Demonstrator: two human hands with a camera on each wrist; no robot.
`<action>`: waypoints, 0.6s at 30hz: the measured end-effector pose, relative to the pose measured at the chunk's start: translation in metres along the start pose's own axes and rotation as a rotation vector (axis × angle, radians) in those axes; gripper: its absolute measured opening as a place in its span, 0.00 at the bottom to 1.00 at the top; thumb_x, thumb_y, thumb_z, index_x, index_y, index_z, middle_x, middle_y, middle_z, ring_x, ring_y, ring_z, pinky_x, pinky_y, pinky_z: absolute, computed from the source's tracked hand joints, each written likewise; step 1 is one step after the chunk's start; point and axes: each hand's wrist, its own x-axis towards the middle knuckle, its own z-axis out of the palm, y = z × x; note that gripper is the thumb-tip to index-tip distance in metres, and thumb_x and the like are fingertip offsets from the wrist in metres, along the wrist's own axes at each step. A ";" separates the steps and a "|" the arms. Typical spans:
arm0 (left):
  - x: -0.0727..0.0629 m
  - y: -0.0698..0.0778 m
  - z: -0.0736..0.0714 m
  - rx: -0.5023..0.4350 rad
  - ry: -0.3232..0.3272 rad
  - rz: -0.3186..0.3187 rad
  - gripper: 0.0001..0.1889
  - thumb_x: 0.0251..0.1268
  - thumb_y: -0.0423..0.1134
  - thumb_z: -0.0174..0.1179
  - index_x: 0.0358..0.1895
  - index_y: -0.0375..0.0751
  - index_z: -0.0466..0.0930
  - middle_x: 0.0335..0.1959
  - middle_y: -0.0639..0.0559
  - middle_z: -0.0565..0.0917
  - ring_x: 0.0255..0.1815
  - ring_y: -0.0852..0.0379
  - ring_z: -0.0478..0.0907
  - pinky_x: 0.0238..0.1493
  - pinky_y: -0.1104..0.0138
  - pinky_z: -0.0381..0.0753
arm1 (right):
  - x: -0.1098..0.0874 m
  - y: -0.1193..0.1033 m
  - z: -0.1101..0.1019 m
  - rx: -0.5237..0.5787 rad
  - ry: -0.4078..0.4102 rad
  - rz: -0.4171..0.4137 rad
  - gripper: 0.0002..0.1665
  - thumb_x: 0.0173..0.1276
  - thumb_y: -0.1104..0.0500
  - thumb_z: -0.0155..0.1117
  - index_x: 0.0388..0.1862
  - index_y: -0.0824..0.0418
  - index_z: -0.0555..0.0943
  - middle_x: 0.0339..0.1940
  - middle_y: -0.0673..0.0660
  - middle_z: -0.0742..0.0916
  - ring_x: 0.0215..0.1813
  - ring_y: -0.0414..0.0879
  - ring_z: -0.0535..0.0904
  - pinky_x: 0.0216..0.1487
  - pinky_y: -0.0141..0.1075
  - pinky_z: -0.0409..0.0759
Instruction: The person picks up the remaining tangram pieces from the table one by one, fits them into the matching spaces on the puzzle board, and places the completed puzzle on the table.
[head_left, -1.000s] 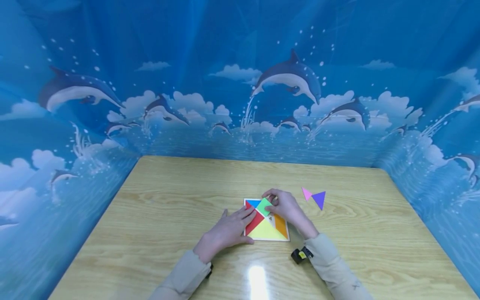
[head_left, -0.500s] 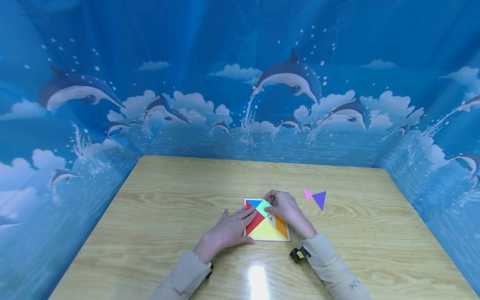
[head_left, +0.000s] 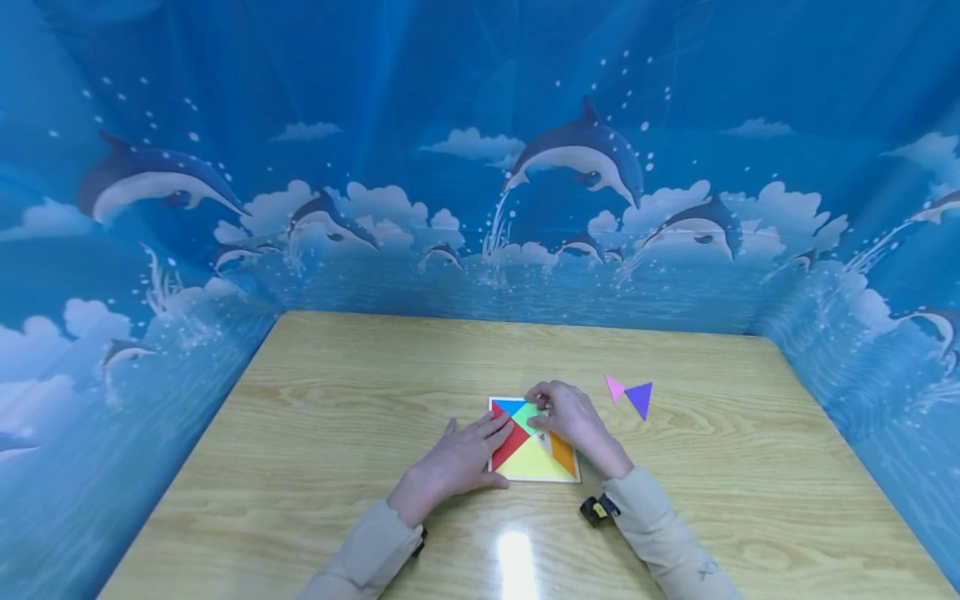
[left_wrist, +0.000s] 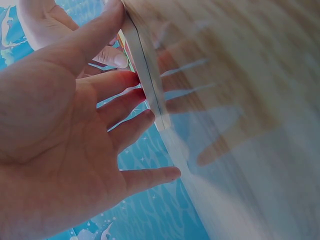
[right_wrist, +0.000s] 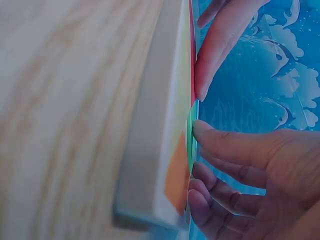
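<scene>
A square tangram tray (head_left: 540, 481) lies on the table in the head view, holding a red triangle (head_left: 507, 451), a blue piece (head_left: 507, 407), a yellow triangle (head_left: 534, 464) and an orange piece (head_left: 562, 455). The left hand (head_left: 459, 463) rests straight fingertips on the red triangle, its thumb by the tray's front edge. With thumb and curled fingers, the right hand (head_left: 576, 419) pinches a green square (head_left: 522, 417) between the blue and red pieces. In the right wrist view, the thumb lies against the green square (right_wrist: 190, 132), close over the tray.
Right of the tray, a pink triangle (head_left: 614, 387) and a purple triangle (head_left: 639, 400) lie on the wooden table (head_left: 360, 375). A blue dolphin-print curtain (head_left: 405, 167) surrounds the back and sides.
The green square has shifted slightly and now sits flush against the blue and red pieces, with the right fingers still on it. The left hand has stayed nearly still.
</scene>
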 end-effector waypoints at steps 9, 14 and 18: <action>0.000 0.000 0.001 -0.003 0.005 0.012 0.45 0.64 0.60 0.66 0.80 0.50 0.59 0.82 0.55 0.57 0.82 0.53 0.52 0.75 0.36 0.55 | -0.002 -0.002 -0.011 0.067 0.106 -0.057 0.03 0.70 0.60 0.69 0.41 0.55 0.88 0.31 0.48 0.86 0.29 0.40 0.78 0.32 0.34 0.77; -0.001 0.000 0.000 -0.008 0.009 0.012 0.45 0.64 0.60 0.67 0.80 0.50 0.59 0.82 0.54 0.58 0.82 0.52 0.53 0.75 0.36 0.55 | -0.003 -0.001 -0.016 0.081 0.141 -0.113 0.02 0.71 0.60 0.68 0.39 0.55 0.87 0.31 0.47 0.87 0.30 0.39 0.80 0.33 0.34 0.80; 0.000 0.000 0.000 -0.008 0.006 0.009 0.45 0.63 0.60 0.67 0.80 0.50 0.59 0.82 0.54 0.58 0.82 0.52 0.53 0.75 0.36 0.55 | -0.004 0.000 -0.019 0.074 0.143 -0.110 0.03 0.72 0.58 0.68 0.40 0.55 0.88 0.33 0.47 0.88 0.31 0.39 0.81 0.34 0.35 0.80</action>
